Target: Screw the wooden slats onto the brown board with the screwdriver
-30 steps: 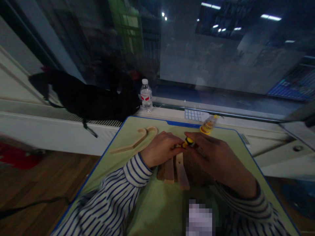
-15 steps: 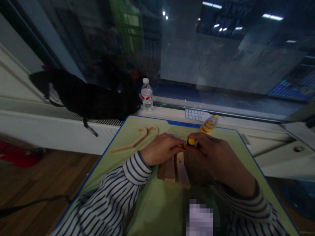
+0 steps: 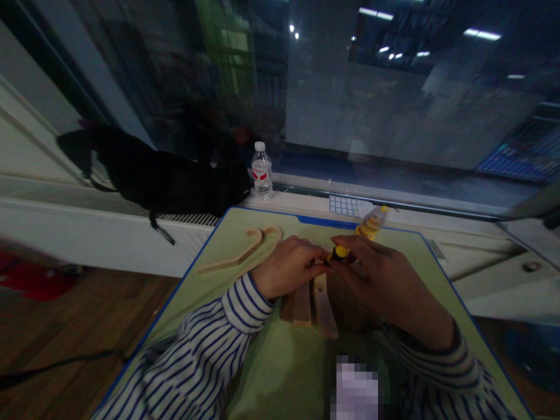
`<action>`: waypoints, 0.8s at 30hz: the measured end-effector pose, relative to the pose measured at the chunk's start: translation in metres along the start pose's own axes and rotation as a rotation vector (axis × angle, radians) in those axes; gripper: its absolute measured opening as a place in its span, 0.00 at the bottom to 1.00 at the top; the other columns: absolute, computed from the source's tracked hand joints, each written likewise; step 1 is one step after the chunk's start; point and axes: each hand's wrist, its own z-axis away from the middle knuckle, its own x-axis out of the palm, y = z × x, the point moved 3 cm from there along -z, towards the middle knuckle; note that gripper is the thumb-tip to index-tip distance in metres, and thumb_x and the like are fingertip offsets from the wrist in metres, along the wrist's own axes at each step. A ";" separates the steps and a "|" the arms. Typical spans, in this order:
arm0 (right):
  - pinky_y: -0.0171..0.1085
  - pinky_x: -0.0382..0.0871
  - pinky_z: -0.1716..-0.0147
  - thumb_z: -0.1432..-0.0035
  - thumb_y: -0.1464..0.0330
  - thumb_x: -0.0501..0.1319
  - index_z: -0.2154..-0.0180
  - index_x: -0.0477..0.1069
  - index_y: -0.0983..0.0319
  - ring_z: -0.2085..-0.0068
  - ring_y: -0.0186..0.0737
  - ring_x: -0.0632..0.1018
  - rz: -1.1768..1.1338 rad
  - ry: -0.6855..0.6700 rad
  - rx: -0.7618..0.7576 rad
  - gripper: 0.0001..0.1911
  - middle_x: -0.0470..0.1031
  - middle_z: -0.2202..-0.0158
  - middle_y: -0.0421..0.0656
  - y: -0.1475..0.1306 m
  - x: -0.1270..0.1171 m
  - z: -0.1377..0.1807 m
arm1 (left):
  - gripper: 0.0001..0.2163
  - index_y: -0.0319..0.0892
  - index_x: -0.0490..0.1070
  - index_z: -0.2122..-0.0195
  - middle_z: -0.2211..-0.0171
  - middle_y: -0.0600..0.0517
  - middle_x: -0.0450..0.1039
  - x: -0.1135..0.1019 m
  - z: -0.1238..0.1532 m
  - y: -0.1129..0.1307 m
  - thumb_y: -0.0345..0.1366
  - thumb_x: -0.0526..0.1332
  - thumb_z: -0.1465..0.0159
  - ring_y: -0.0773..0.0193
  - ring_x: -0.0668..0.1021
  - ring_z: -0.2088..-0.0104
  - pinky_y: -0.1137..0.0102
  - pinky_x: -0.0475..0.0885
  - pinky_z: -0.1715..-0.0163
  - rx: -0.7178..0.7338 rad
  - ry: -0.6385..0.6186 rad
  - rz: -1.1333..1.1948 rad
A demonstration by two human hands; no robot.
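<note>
A screwdriver with a yellow and black handle (image 3: 340, 252) is gripped by my right hand (image 3: 380, 274), its thumb and fingers closed around it. The tool's tip is hidden. My left hand (image 3: 289, 265) is pinched at the front end of the handle, over the wooden pieces; what lies between its fingertips cannot be seen. Below the hands, a light wooden piece with a hole (image 3: 322, 303) and another wooden strip (image 3: 302, 306) lie side by side on a brown board (image 3: 287, 307). My right hand partly covers that board.
A hook-shaped wooden piece (image 3: 240, 254) lies at the left of the green-topped table (image 3: 262, 373). A yellow-capped bottle (image 3: 371, 223) is at the back edge. On the sill are a water bottle (image 3: 262, 175), a black bag (image 3: 166, 178) and a gridded sheet (image 3: 344, 205).
The right hand and the screwdriver handle have shifted very slightly. The left hand keeps nearly the same place, and the wooden pieces look unmoved.
</note>
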 end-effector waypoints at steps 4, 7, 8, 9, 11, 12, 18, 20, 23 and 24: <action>0.43 0.71 0.57 0.38 0.68 0.53 0.50 0.64 0.60 0.55 0.43 0.77 -0.030 -0.010 -0.040 0.14 0.75 0.52 0.44 -0.001 -0.001 0.000 | 0.09 0.44 0.73 0.60 0.67 0.52 0.76 0.000 0.001 0.000 0.40 0.56 0.35 0.63 0.76 0.64 0.71 0.65 0.64 -0.003 -0.008 -0.015; 0.43 0.71 0.58 0.38 0.68 0.53 0.53 0.65 0.59 0.57 0.44 0.77 -0.024 -0.017 -0.025 0.12 0.76 0.54 0.43 -0.001 -0.001 0.000 | 0.08 0.43 0.72 0.61 0.67 0.52 0.76 -0.001 0.000 0.001 0.39 0.55 0.35 0.63 0.76 0.64 0.71 0.64 0.64 0.015 -0.016 -0.018; 0.44 0.71 0.59 0.38 0.67 0.53 0.53 0.65 0.59 0.58 0.44 0.78 -0.019 -0.018 -0.021 0.11 0.76 0.55 0.43 -0.001 -0.001 0.000 | 0.08 0.43 0.72 0.62 0.67 0.52 0.75 -0.002 0.000 0.002 0.39 0.55 0.34 0.64 0.76 0.64 0.72 0.64 0.64 0.027 -0.018 -0.016; 0.44 0.72 0.60 0.38 0.67 0.53 0.54 0.65 0.59 0.59 0.45 0.78 -0.014 -0.017 -0.018 0.10 0.76 0.56 0.43 -0.002 -0.001 0.000 | 0.08 0.43 0.72 0.63 0.66 0.53 0.75 -0.003 0.000 0.002 0.38 0.55 0.34 0.64 0.76 0.64 0.72 0.64 0.64 0.041 -0.019 -0.013; 0.44 0.72 0.62 0.38 0.66 0.54 0.55 0.65 0.59 0.61 0.45 0.78 0.001 -0.016 -0.011 0.09 0.76 0.58 0.42 -0.003 0.000 0.000 | 0.08 0.42 0.72 0.65 0.66 0.53 0.75 -0.003 0.000 0.003 0.37 0.54 0.34 0.65 0.75 0.65 0.73 0.63 0.65 0.069 -0.023 -0.002; 0.43 0.72 0.63 0.38 0.66 0.54 0.56 0.65 0.59 0.62 0.45 0.78 0.012 -0.015 -0.006 0.09 0.76 0.59 0.42 -0.003 0.000 0.000 | 0.09 0.42 0.71 0.66 0.65 0.53 0.75 -0.004 0.001 0.003 0.37 0.54 0.34 0.66 0.75 0.65 0.73 0.63 0.65 0.079 -0.025 0.003; 0.41 0.70 0.67 0.39 0.64 0.55 0.59 0.64 0.59 0.65 0.44 0.78 0.044 -0.031 0.022 0.07 0.75 0.63 0.42 -0.004 0.003 0.000 | 0.09 0.42 0.72 0.66 0.66 0.52 0.74 -0.005 0.002 0.002 0.37 0.53 0.34 0.66 0.75 0.65 0.73 0.64 0.65 0.068 -0.044 0.007; 0.40 0.69 0.66 0.38 0.65 0.55 0.59 0.63 0.58 0.64 0.44 0.78 0.032 -0.036 0.015 0.06 0.74 0.62 0.41 -0.003 0.004 0.001 | 0.09 0.42 0.72 0.66 0.67 0.52 0.74 -0.006 0.002 0.003 0.37 0.54 0.34 0.65 0.75 0.66 0.73 0.64 0.66 0.064 -0.046 0.008; 0.40 0.69 0.68 0.38 0.65 0.54 0.59 0.63 0.58 0.66 0.43 0.78 0.042 -0.038 0.016 0.06 0.74 0.62 0.41 -0.002 0.004 0.002 | 0.08 0.42 0.72 0.64 0.68 0.53 0.75 -0.007 0.001 0.005 0.39 0.56 0.35 0.65 0.75 0.66 0.72 0.63 0.66 0.051 -0.039 -0.006; 0.40 0.69 0.68 0.38 0.65 0.54 0.60 0.63 0.58 0.67 0.43 0.77 0.046 -0.040 0.017 0.06 0.74 0.63 0.41 -0.002 0.004 0.002 | 0.08 0.42 0.72 0.63 0.68 0.53 0.75 -0.007 0.001 0.005 0.40 0.57 0.36 0.64 0.75 0.66 0.72 0.63 0.66 0.046 -0.032 -0.016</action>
